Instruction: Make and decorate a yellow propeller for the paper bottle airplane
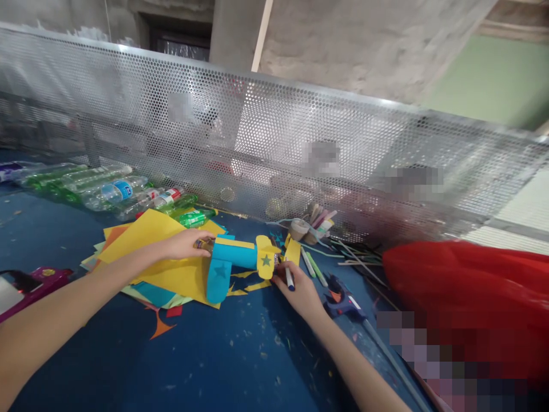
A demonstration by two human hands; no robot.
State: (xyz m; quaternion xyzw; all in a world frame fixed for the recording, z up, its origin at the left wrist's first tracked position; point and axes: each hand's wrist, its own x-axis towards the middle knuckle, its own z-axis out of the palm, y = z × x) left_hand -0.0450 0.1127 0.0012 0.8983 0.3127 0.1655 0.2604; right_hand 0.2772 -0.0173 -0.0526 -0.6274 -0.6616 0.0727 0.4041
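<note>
A blue and yellow paper plane model (234,260) built on a bottle lies on the blue table (206,360), with blue wings and a yellow tail bearing a star. My left hand (186,243) grips its front end, fingers closed round the bottle's neck. My right hand (295,286) rests at the tail end, fingers closed on a white and blue marker (289,278) that points down beside the yellow tail.
Sheets of yellow, orange and blue paper (150,252) lie under the model. Several plastic bottles (111,191) line the perforated metal screen (274,149). Tape rolls, pens and sticks (315,229) lie behind; a glue gun (341,300), a red bag (463,297), a purple tool (38,280).
</note>
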